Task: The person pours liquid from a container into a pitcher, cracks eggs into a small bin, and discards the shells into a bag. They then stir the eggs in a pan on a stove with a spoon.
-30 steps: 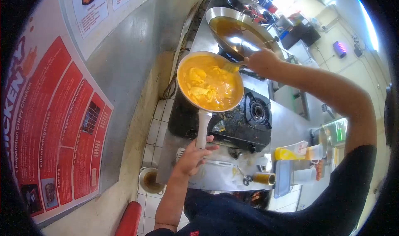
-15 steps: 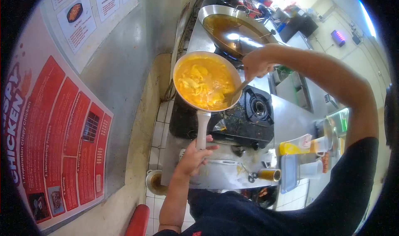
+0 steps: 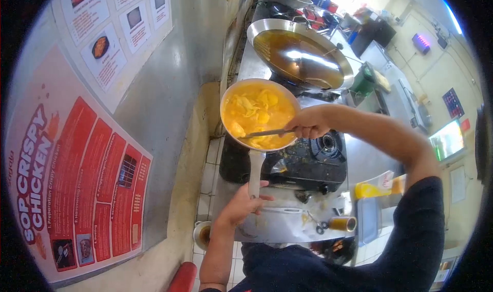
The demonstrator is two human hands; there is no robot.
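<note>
My left hand [image 3: 243,204] is closed round the pale handle of a saucepan [image 3: 255,166], with some fingertips sticking out past it. The saucepan sits over the left part of a black gas stove [image 3: 303,176]; whether it touches the burner is hidden. Inside is a yellow-orange sauce [image 3: 257,107] with soft lumpy pieces. My right hand [image 3: 310,122], at the pan's right rim, grips a long grey stirring utensil [image 3: 269,133]. The utensil lies low across the pan, its tip sunk in the sauce, so its kind cannot be made out.
Behind the pan stands a large wok [image 3: 303,55] of brown oil, with a strainer-like tool at its left. A bare burner [image 3: 328,145] is to the right. Scissors [image 3: 321,226], a yellow-brown roll [image 3: 342,223] and a blue-grey tray [image 3: 368,220] lie nearer. A wall [image 3: 179,61] borders the left.
My right hand has come down and nearer, swinging the utensil from steep at the pan's right edge to nearly level across its lower part. My left hand keeps its hold. The view has shifted.
</note>
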